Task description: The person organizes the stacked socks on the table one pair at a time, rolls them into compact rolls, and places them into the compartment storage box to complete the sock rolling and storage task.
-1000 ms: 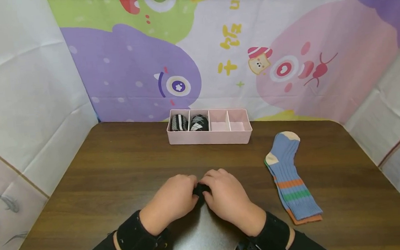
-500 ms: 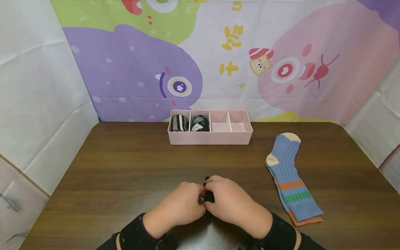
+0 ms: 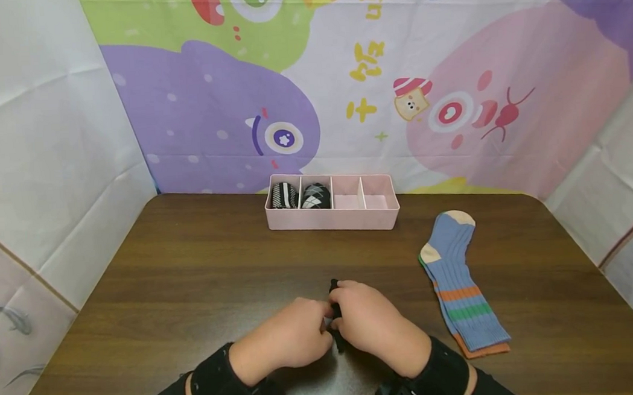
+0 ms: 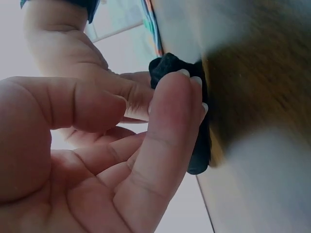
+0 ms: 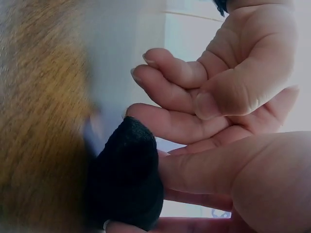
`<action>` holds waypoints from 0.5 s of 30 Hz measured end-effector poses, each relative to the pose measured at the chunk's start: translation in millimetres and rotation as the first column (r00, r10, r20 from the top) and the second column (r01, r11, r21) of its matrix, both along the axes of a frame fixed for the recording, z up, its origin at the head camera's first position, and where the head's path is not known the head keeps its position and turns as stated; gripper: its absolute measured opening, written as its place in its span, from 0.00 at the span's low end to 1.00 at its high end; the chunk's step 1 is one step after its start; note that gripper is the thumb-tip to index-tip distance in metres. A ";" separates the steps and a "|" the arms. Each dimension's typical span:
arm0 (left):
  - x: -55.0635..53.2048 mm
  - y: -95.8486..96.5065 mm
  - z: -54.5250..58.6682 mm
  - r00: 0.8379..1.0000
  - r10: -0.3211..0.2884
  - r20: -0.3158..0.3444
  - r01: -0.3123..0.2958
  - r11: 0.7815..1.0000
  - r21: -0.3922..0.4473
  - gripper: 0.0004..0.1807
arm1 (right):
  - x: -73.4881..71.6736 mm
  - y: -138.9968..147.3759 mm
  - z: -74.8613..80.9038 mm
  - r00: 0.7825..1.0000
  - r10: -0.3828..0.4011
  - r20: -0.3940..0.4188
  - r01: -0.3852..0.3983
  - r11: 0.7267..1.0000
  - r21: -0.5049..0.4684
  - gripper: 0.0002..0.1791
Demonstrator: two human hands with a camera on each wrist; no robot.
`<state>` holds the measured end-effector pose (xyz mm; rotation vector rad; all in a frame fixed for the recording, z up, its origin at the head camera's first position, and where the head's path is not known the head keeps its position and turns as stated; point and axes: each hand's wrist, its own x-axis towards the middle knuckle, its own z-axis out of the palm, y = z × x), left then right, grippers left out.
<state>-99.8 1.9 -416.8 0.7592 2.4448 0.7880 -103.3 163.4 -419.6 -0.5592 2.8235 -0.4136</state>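
Observation:
A black sock [image 3: 338, 342], bunched into a narrow roll, lies on the table between the two hands in the head view. My right hand [image 3: 375, 322] grips it from the right side. In the right wrist view the thumb presses the dark cloth of the sock [image 5: 129, 174] and a fingertip shows at its lower edge. My left hand [image 3: 294, 335] is at the sock's left side. The left wrist view has its extended fingers [image 4: 170, 111] touching the sock [image 4: 167, 65], while the thumb stands apart from it.
A pink divided box [image 3: 331, 219] stands at the table's back edge. Its two left compartments hold a striped rolled sock [image 3: 284, 195] and an argyle one [image 3: 316, 196]. Blue socks [image 3: 454, 273] with orange and green stripes lie flat on the right. A cartoon cloth [image 3: 346, 141] hangs behind.
Both hands have shifted slightly right and toward the person with the black sock. The sock has turned from lying crosswise to pointing lengthwise, and the left thumb has come off it.

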 end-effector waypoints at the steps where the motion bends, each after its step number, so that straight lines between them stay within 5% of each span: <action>1: 0.0 0.2 0.2 1.000 0.000 -0.008 0.000 1.000 -0.007 0.08 | -0.2 0.2 0.0 1.000 0.004 -0.007 -0.004 1.000 0.009 0.13; 7: -1.9 0.3 0.2 0.999 0.005 -0.036 -0.007 0.999 -0.040 0.17 | 0.8 1.4 -0.4 0.999 0.029 -0.040 -0.028 0.999 0.035 0.12; 15: -2.4 -0.9 -1.3 1.000 -0.002 -0.012 0.002 0.999 -0.032 0.18 | 0.4 0.6 -1.6 0.999 0.051 -0.018 -0.051 0.998 0.035 0.08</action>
